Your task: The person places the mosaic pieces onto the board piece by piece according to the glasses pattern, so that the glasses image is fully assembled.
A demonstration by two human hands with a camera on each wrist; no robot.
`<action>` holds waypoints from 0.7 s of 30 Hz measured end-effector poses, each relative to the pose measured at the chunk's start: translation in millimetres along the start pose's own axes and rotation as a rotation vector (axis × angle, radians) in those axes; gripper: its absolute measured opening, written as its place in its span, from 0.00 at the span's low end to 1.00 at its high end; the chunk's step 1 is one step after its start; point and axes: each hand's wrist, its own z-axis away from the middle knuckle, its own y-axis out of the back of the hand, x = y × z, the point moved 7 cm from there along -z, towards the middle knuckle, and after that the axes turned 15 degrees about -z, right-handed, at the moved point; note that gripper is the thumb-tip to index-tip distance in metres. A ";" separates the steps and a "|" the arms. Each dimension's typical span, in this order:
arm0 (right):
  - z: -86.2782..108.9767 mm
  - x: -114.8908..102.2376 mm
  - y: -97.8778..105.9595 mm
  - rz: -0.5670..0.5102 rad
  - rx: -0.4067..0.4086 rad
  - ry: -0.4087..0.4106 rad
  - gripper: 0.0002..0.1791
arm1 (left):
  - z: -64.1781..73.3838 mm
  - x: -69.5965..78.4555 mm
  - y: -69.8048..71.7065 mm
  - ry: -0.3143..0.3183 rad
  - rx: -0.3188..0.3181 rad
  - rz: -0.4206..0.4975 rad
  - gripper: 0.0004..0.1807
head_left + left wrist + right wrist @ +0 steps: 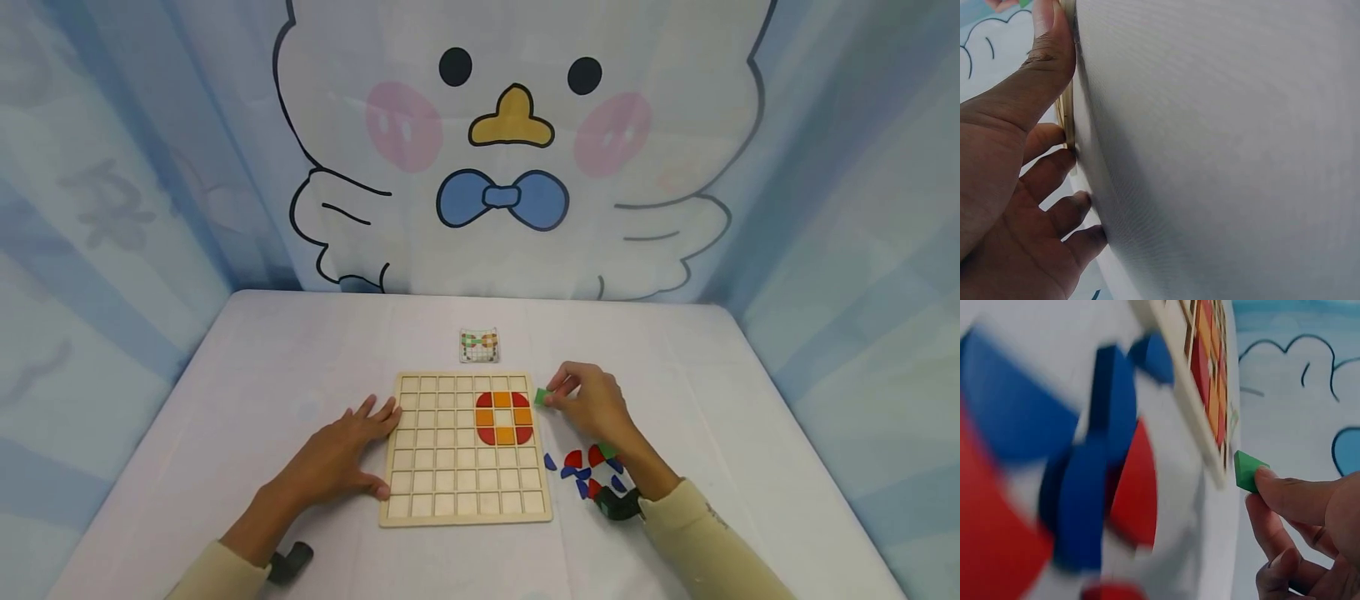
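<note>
A wooden grid board point(445, 482) lies flat on the white table. In its upper right, red quarter-round pieces point(485, 436) and orange squares point(502, 399) form a ring around one pale cell. With thumb and fingers spread, my left hand point(333, 458) touches the board's left edge; the left wrist view shows its thumb point(1054, 44) against the wooden rim. My right hand point(596, 406) pinches a green square block point(1249, 470) between thumb and finger, just off the board's upper right edge. The block is held above the table.
Right of the board lie loose blue pieces point(583, 473), red pieces point(573, 459) and a green piece point(607, 450), partly under the right forearm. A small pattern card point(479, 346) lies behind the board. A cartoon-printed curtain point(502, 258) stands behind the table.
</note>
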 end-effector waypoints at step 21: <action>-6.2 -56.6 -81.9 -0.082 -0.191 0.143 0.09 | -2.2 0.7 -0.6 0.009 -0.018 -0.003 0.66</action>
